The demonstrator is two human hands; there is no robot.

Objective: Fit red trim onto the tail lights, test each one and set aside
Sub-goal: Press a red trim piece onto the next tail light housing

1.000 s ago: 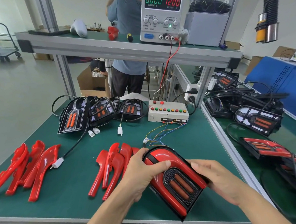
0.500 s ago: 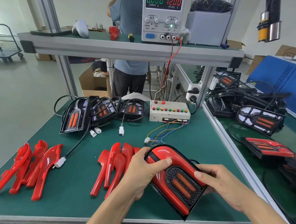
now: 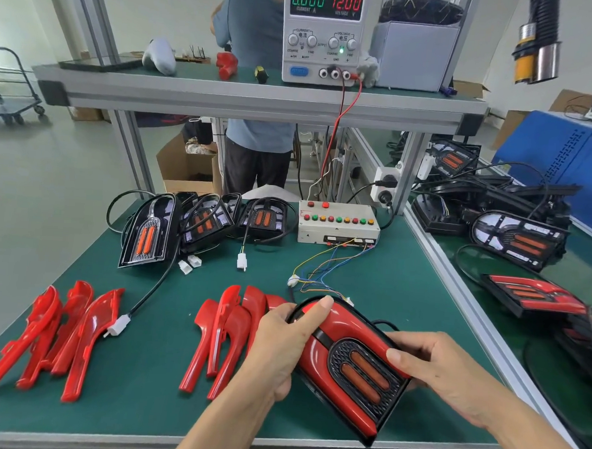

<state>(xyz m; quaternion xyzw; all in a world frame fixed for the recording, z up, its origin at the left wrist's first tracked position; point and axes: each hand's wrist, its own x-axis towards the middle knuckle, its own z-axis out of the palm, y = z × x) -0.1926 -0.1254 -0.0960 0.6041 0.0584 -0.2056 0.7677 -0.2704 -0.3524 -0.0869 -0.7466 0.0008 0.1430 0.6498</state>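
A tail light with red trim fitted round its black grille and two orange lenses is held just above the green mat at the front. My left hand grips its rounded far end, thumb pressing on the red trim. My right hand holds its right side, thumb on the trim edge. Loose red trim pieces lie in a pile just left of it and in another pile at the far left. Several untrimmed tail lights with cables stand at the back left.
A white test box with coloured buttons and loose wires sits behind the held light. A power supply on the shelf reads 0.000 and 12.00. Trimmed tail lights lie on the right bench. A person stands behind the bench.
The held tail light has shifted slightly toward me and my left thumb has slid further along the trim's top; both hands keep their hold.
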